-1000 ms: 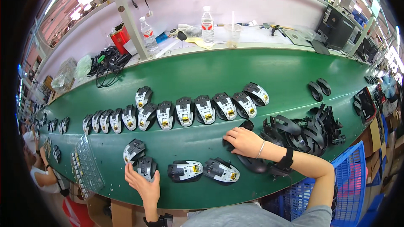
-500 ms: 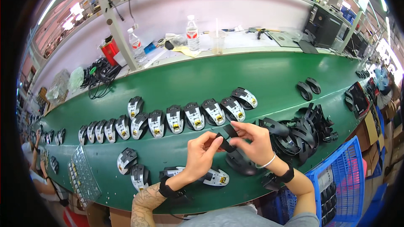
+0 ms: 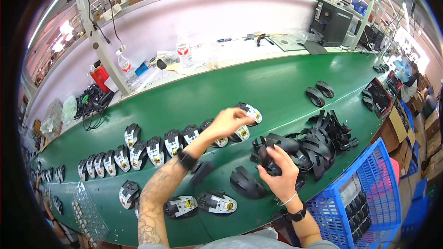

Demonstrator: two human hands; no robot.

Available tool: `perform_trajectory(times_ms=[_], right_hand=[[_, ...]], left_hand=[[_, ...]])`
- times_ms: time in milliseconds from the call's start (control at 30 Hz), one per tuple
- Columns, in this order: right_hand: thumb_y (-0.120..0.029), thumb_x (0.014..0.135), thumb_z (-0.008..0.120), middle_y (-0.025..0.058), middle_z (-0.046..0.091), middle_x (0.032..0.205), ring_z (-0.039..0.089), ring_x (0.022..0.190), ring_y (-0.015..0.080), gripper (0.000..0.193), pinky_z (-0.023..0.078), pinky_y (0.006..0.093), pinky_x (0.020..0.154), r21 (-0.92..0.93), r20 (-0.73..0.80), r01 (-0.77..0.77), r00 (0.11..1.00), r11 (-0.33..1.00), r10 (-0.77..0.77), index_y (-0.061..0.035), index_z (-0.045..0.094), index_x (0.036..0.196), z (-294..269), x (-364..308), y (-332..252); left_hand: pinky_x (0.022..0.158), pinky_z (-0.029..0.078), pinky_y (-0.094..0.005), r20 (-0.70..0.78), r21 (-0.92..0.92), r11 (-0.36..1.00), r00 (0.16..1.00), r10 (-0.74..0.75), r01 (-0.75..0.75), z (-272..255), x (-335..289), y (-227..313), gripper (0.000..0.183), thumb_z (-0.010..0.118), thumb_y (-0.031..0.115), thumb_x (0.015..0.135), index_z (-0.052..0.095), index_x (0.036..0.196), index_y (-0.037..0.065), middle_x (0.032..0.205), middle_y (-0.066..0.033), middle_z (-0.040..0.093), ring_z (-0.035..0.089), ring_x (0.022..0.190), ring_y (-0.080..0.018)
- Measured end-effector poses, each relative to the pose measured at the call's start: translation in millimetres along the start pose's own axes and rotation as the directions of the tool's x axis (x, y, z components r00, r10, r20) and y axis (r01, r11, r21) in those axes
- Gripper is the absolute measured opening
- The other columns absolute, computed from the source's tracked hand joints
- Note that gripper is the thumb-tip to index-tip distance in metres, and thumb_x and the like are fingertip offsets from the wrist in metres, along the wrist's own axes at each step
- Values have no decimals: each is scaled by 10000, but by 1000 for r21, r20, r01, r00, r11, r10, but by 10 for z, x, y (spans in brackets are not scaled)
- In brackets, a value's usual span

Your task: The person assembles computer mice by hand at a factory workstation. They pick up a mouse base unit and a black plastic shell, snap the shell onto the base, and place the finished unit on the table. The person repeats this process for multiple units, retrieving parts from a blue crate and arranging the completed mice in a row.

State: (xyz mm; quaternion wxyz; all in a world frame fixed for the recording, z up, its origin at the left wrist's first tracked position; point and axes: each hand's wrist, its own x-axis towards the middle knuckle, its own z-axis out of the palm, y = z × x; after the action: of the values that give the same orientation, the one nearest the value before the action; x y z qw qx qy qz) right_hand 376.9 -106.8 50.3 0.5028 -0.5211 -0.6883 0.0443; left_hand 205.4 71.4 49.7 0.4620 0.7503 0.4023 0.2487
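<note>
My left hand (image 3: 230, 122) reaches over the right end of a row of half-built computer mice (image 3: 157, 151), white and grey with yellow parts. Its fingers are at the last mouse (image 3: 252, 113), slightly smeared, so whether they grip it cannot be told. Beside a heap of black mouse shells (image 3: 318, 149), my right hand (image 3: 284, 175) is closed, thumb and fingers around a black plastic piece (image 3: 266, 157). A smooth black shell (image 3: 248, 183) lies below it. Nearer me rest two open mice, one on the left (image 3: 181, 206) and one on the right (image 3: 217, 202).
A blue plastic crate (image 3: 332, 207) with dark parts stands at the right of the green bench (image 3: 272, 80). Two black shells (image 3: 320, 94) lie farther back. Clear plastic trays (image 3: 90, 214) are at the left. Bottles (image 3: 183, 51) stand on the back shelf.
My hands have parted from the dark strips they held together. The left went up to the row's far right mouse; the right moved down beside the shell heap. The view has shifted right.
</note>
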Motion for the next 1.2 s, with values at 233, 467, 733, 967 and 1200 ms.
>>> perform_trajectory(times_ms=[233,467,733,967,1200], right_hand=[[-6,646,758,169,582,1181,612,962,283,426,533,354,823,-28,-46,-58,997,998,56,-45,673,1062,-98,-163,-24],[-29,652,762,157,581,1178,610,967,271,485,515,336,851,-23,-133,-156,979,987,152,-34,641,1122,-196,-157,15],[-120,648,826,137,621,1065,621,890,241,500,520,316,771,58,-228,-227,945,972,234,10,632,1091,-203,26,1],[-184,589,873,122,634,1001,633,888,255,532,516,334,783,19,-280,-152,948,988,152,-4,663,1044,125,151,-243],[-167,589,866,116,625,994,626,891,251,519,514,340,784,47,-244,-139,959,989,146,-4,665,1039,186,193,-245]], left_hand=[[979,361,-449,-316,584,694,905,-284,422,376,890,-501,960,677,691,647,560,1146,-120,1255,-234,451,372,1202,-343],[911,428,-435,-291,-126,991,957,15,-54,447,852,-392,885,905,266,501,439,1195,-26,1172,-182,551,520,1096,-319],[856,514,-359,3,-784,619,998,-69,45,462,151,84,673,730,-9,741,361,1305,-10,1126,-134,595,609,1014,-232],[911,477,-368,123,-961,241,990,-68,136,449,-543,271,393,472,212,935,395,1289,61,1155,-75,582,585,1067,-194],[799,471,-288,-115,-857,511,991,-73,-62,700,-784,326,357,537,163,913,411,1244,121,1121,-68,564,569,989,-124]])
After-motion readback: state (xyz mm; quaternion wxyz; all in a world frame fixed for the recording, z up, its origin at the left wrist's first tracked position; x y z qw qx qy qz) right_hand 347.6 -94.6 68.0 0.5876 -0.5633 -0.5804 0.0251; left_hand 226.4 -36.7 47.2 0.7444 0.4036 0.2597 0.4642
